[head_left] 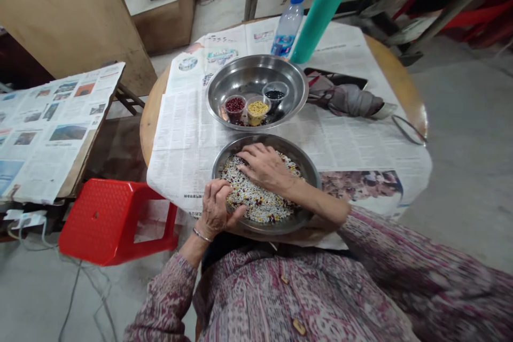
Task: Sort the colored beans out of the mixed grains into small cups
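Observation:
A steel basin (pixel 315 173) stands at the near edge of the table, holding white grains mixed with red, yellow and dark beans (pixel 260 203). My left hand (pixel 217 207) is at the basin's left rim, fingers curled over it and thumb apart on the near side. Across the grains lies my right hand (pixel 266 168), palm down, its fingers spread and touching the mix. Just beyond is a second steel basin (pixel 294 77) with three clear cups: red beans (pixel 234 106), yellow beans (pixel 257 110) and black beans (pixel 274 95). Some loose beans lie around the cups.
Newspaper (pixel 180 139) covers the round wooden table. Behind the far basin stand a plastic bottle (pixel 287 26) and a tall teal bottle (pixel 320 16). A folded umbrella (pixel 348 99) lies at right over a dark flat object. A red stool (pixel 104 219) is at left.

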`<state>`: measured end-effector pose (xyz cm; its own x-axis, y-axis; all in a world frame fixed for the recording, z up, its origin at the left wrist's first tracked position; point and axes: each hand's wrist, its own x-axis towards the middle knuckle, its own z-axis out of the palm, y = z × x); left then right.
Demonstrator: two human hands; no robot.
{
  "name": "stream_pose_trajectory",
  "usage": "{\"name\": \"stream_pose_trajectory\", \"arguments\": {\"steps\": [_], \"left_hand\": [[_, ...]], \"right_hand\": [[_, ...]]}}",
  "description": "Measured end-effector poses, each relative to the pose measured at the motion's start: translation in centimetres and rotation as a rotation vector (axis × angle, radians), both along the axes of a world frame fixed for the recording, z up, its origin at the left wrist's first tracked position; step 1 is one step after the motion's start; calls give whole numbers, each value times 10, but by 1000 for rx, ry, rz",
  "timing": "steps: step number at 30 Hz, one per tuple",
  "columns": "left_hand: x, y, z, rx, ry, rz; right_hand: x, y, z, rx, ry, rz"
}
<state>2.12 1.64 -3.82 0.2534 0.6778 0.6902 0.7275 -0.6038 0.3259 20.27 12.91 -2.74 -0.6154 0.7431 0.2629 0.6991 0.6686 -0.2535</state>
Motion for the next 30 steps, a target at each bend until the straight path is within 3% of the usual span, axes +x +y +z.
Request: {"name": "stream_pose_trajectory", "arguments": {"steps": [3,6,10,13,18,23,26,30], "left_hand": [[1,0,1,38,-12,16],[1,0,1,58,-4,38],[1,0,0,62,1,35],[0,0,-1,47,1,18],[0,1,1,-120,96,-35],[1,1,1,-205,177,-36],[1,2,2,-211,207,-40],[2,3,4,-204,207,-50]], "right_hand": [[-23,-3,0,-37,-29,70],[-33,-11,0,-97,-13,285],[-22,-27,4,-180,32,566],[-3,-37,7,-175,11,662],[34,-32,3,-61,-15,555],[60,-11,1,19,83,282],[62,-18,7,-93,154,202],[57,-43,15,-438,48,404]]}}
